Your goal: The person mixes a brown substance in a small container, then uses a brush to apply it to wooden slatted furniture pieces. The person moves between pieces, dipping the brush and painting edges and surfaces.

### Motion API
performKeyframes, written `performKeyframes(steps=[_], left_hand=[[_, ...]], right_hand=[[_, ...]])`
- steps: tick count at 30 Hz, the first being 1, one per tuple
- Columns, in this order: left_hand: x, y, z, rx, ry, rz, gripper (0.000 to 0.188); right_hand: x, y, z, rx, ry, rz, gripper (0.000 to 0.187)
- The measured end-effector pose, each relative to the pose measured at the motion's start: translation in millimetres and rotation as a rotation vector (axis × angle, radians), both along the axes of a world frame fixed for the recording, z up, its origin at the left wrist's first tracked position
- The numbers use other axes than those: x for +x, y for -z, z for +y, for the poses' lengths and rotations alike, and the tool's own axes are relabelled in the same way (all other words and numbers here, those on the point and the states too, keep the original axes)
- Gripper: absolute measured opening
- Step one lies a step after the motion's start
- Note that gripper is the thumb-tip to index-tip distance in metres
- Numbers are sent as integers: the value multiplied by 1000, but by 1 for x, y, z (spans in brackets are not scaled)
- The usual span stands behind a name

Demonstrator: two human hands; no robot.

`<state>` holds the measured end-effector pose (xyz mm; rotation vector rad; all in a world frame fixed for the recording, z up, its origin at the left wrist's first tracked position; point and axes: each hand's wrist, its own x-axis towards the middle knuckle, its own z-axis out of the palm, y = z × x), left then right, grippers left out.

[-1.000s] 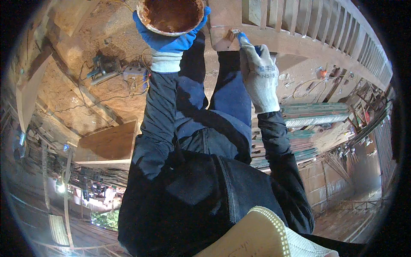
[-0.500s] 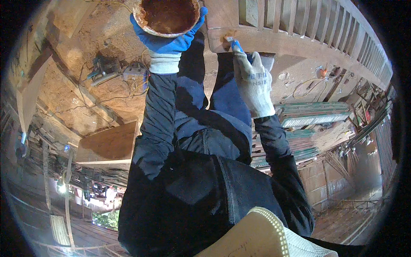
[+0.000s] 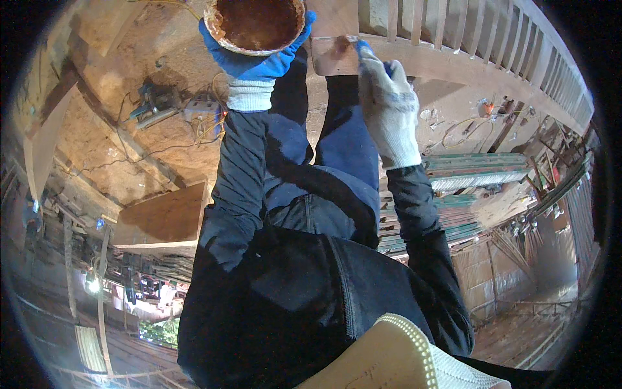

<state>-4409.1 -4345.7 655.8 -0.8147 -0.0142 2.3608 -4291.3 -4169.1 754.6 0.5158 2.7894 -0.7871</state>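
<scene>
My left hand, in a blue-coated glove with a white cuff, is wrapped round a round bowl. Reddish-brown paste coats the bowl's inside, and its pale rim is smeared. To the right, my right hand wears a whitish glove with blue fingertips. Its fingers are pinched together at the rounded corner of a slatted wooden piece; whatever they hold is too small and covered to name. A darker brown smear marks the wood just left of those fingertips.
The slatted wood curves away to the upper right. On the dusty floor at left lie a power tool, cords and a wooden box. Stacked green-edged strips lie at right, near a looped cord.
My right hand has moved slightly up and right along the wood, and its fingertips have left the smeared spot. My left hand and the bowl have barely shifted.
</scene>
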Motion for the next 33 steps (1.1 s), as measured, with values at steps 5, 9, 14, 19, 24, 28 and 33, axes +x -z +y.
performKeyframes(steps=[5,9,14,19,24,28,33], left_hand=[[2,10,1,70,-18,-64,72],[6,2,-3,63,-37,-111,73],[8,-2,4,15,3,53,74],[13,3,-4,52,-22,21,72],[18,6,-7,-2,-31,9,68],[15,3,5,99,-72,22,68],[24,0,6,103,-56,137,70]], right_hand=[[15,-5,-9,-49,-52,-66,40],[3,-9,3,14,22,-5,35],[13,-5,0,8,-12,-71,37],[28,-9,11,-443,198,17,33],[41,1,15,-367,65,37,37],[41,3,1,-54,-105,27,47],[55,10,-8,-61,-156,-60,36]])
